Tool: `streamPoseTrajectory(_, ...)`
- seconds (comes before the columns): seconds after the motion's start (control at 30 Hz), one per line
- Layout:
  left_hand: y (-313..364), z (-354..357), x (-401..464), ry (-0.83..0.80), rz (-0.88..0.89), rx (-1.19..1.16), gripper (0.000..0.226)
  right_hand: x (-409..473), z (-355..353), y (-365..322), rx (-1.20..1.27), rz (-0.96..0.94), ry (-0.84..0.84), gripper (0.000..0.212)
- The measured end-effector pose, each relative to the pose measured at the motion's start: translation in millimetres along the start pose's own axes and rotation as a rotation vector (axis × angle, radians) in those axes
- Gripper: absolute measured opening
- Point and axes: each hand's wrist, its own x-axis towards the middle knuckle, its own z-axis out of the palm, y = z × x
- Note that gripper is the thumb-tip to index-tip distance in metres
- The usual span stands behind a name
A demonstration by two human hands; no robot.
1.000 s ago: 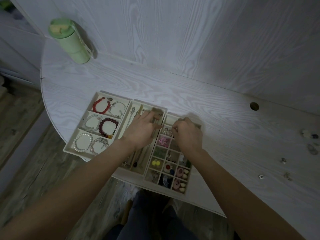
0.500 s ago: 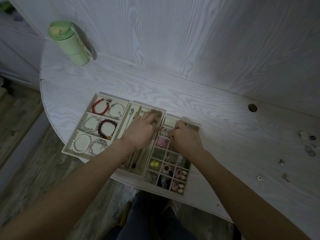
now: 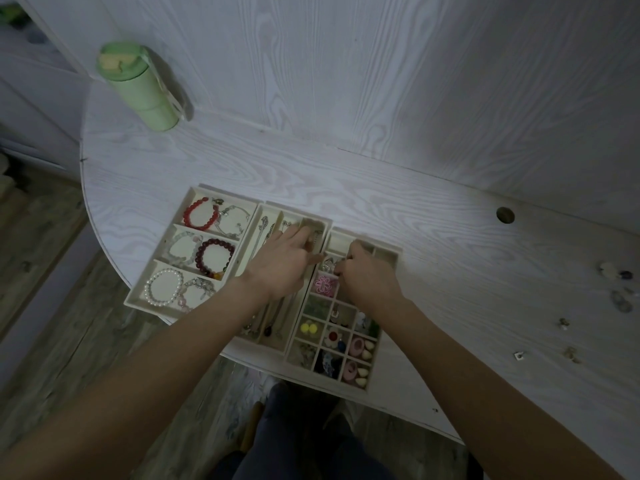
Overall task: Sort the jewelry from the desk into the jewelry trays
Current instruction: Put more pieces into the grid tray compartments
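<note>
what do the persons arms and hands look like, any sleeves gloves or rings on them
Both forearms are bare for as far as the picture shows them, with no sleeves in view. The left hand and the right hand wear no gloves. No watch or bracelet shows at either wrist. The light is dim and the fingers are partly hidden, so rings cannot be ruled out.

**Legible text and markings: none**

No lettering, label, brand, number or sign can be read anywhere in the head view. Surfaces checked: the pale green cylindrical bottle with a strap (image 3: pixel 140 86) at the far left, which carries a pale patch on its lid too blurred to read as anything; the three cream compartmented jewelry trays (image 3: pixel 360 385) at the near edge; the white wood-grain desk top (image 3: pixel 433 258). All bear no writing.
</note>
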Motion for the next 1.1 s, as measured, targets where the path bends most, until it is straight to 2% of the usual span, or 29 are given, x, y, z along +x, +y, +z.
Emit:
streamPoseTrajectory(0.47,2.7,1.1,0.4,-0.023,-0.013,0.032,0.045,-0.8,1.8,1.9,0.041,0.013,0.046,0.023)
streamPoseTrajectory(0.6,5.4,-5.7,2.8,-0.029,-0.043,0.016,0.055,-9.2,-8.2,4.1,0.212,0.050,0.072,0.029)
streamPoseTrajectory(0.77,24.5,-21.3,13.3,0.013,-0.100,-0.025,0.049,-20.4,-11.4,23.4,0.419,0.197,0.158,0.031)
streamPoseTrajectory(0.93,75.3,-35.2,44.5,0.221,0.003,-0.166,0.038,-50.6,-7.8,70.6,0.566,0.367,0.266,0.031)
streamPoseTrajectory(1.1,165.0,-43.2,86.0,0.231,0.093,-0.215,0.037,-108.7,4.0,143.5,0.590,0.547,0.317,0.032)
